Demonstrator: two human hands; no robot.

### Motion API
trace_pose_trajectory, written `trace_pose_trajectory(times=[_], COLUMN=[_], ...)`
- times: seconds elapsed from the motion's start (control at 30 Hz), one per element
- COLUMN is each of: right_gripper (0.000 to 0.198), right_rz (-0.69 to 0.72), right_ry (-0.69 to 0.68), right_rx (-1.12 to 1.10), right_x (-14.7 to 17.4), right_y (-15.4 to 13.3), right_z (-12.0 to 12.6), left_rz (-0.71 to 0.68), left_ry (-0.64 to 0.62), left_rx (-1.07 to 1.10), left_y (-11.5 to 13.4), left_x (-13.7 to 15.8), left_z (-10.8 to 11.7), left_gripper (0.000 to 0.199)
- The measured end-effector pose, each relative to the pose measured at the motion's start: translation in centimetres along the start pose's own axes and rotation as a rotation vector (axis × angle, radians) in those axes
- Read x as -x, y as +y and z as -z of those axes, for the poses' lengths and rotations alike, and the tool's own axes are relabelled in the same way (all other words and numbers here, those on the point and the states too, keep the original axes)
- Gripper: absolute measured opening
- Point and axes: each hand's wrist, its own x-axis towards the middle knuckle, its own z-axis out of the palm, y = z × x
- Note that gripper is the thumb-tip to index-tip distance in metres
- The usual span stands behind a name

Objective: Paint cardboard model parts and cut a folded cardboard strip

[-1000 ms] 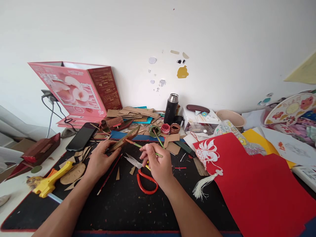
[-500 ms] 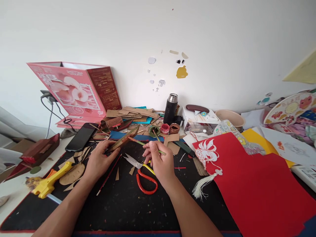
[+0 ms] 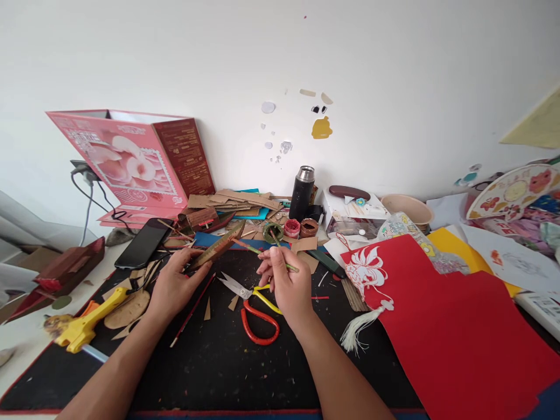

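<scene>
My left hand (image 3: 181, 283) is closed around a small cardboard boat (image 3: 217, 245), greenish-brown and tilted, with its pointed end up to the right. A thin paintbrush (image 3: 248, 247) with green paint on its handle is pinched in my right hand (image 3: 286, 286). Its tip is close to the boat's pointed end; whether it touches, I cannot tell. Behind my right hand stand an open green paint jar (image 3: 272, 233) with a stick in it, a red paint jar (image 3: 292, 228) and a brown paint jar (image 3: 309, 227). Scissors (image 3: 258, 326) with red and yellow handles lie below, between my hands.
A yellow glue gun (image 3: 87, 326) and a phone (image 3: 144, 244) lie to the left, near another brown model boat (image 3: 72, 268). Cardboard strips (image 3: 236, 200) and a black flask (image 3: 301, 195) stand at the back. Red card (image 3: 459, 326) covers the right side.
My right hand and the paintbrush have shifted slightly to the right, the tip moving up along the boat's pointed end. My left hand has stayed nearly still.
</scene>
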Motion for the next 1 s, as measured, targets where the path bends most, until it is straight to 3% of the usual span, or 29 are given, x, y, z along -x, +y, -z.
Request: trace_pose_trajectory(times=[0.17, 0.4, 0.7, 0.9, 1.0], right_gripper=[0.052, 0.053, 0.049, 0.050, 0.050], right_rz=[0.002, 0.018, 0.017, 0.023, 0.015], right_ry=[-0.101, 0.067, -0.074, 0.051, 0.026], right_rx=[0.029, -0.009, 0.008, -0.029, -0.041], right_x=[0.6, -0.4, 0.3, -0.3, -0.2], right_y=[0.1, -0.1, 0.0, -0.1, -0.1], right_z=[-0.3, 0.2, -0.2, 0.2, 0.2], left_rz=[0.007, 0.003, 0.008, 0.005, 0.002], left_ry=[0.013, 0.001, 0.005, -0.005, -0.011], left_rx=[-0.012, 0.014, 0.008, 0.011, 0.018], left_y=[0.0, 0.5, 0.3, 0.4, 0.5], left_x=[0.0, 0.0, -0.1, 0.0, 0.0], left_z=[0.0, 0.1, 0.1, 0.2, 0.3], left_gripper=[0.035, 0.033, 0.034, 0.034, 0.034])
